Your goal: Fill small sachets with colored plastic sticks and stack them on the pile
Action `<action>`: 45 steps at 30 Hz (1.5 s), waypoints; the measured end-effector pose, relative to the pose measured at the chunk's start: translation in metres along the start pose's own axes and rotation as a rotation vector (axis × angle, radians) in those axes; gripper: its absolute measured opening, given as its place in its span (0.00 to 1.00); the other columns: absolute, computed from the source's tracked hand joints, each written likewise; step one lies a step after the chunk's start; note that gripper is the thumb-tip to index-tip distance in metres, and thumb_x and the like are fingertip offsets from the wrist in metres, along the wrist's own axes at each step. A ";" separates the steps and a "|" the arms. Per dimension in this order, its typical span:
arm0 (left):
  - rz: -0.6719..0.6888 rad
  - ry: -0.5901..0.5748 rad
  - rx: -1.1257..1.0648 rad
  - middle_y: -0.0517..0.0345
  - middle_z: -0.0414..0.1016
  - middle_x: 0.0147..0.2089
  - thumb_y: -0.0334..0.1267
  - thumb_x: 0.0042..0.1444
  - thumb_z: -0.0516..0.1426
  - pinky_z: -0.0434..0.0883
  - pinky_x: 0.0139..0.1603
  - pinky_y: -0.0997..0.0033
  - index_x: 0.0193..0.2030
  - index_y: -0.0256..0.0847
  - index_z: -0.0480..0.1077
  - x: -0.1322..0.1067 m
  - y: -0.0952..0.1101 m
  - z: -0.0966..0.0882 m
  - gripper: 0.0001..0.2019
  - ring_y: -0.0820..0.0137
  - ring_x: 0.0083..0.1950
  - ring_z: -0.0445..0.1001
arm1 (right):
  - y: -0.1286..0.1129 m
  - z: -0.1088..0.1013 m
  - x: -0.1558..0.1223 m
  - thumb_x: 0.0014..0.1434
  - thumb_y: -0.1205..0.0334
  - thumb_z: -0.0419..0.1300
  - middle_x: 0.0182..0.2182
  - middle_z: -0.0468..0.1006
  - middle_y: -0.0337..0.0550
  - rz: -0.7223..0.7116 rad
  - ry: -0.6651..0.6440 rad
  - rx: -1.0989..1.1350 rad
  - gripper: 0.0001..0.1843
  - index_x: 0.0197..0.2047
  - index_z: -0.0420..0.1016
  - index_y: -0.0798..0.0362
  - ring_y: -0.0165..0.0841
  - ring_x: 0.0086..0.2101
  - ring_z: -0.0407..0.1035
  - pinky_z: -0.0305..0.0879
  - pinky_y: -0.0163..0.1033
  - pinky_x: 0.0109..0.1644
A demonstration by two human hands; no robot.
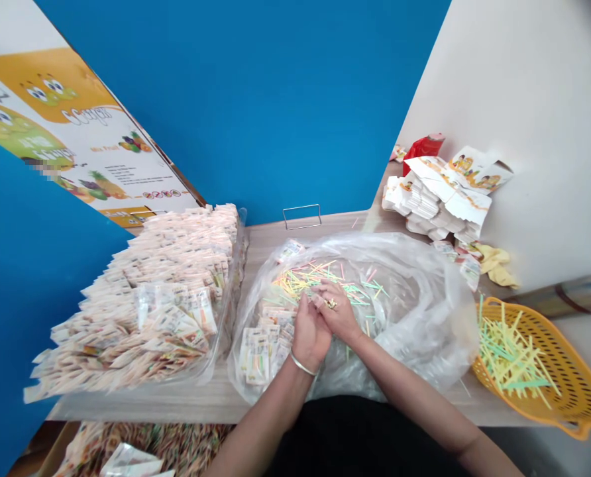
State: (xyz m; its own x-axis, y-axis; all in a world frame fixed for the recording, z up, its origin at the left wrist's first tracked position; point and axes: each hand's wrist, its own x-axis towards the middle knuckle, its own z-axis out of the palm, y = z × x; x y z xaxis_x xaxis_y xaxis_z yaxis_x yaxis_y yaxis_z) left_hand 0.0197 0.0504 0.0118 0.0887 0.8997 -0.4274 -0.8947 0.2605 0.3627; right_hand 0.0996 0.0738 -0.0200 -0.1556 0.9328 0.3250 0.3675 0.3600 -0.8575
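My left hand [309, 331] and my right hand [339, 310] are close together above a clear plastic bag [415, 311] on the tabletop. Between their fingers is a small pale packet [318, 301], partly hidden by them. A bangle circles my left wrist, and a gold ring shows on my right hand. Loose pastel plastic sticks [320, 278] lie in the bag just beyond my hands. Printed sachets [260, 351] are heaped in the bag beside my left hand.
A large clear tray of sachets [146, 298] fills the table's left side. To the right sits an orange perforated basket [538, 371] holding pastel sticks. Flattened printed cartons [439, 199], a red packet [425, 152] and a yellow cloth [497, 265] lie at the back right.
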 end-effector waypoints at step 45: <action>-0.101 -0.066 0.262 0.45 0.77 0.49 0.55 0.63 0.51 0.70 0.57 0.61 0.48 0.37 0.74 -0.037 0.011 0.001 0.23 0.63 0.51 0.76 | -0.020 -0.029 -0.020 0.65 0.47 0.52 0.38 0.78 0.46 0.021 0.034 0.128 0.22 0.24 0.70 0.50 0.38 0.43 0.70 0.62 0.45 0.52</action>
State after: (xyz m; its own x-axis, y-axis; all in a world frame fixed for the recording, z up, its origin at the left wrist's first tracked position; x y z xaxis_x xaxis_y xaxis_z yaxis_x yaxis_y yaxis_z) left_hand 0.0071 0.0202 0.0325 0.2075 0.8830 -0.4209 -0.7374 0.4240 0.5259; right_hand 0.1217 0.0482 0.0025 -0.1171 0.9410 0.3176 0.2500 0.3374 -0.9075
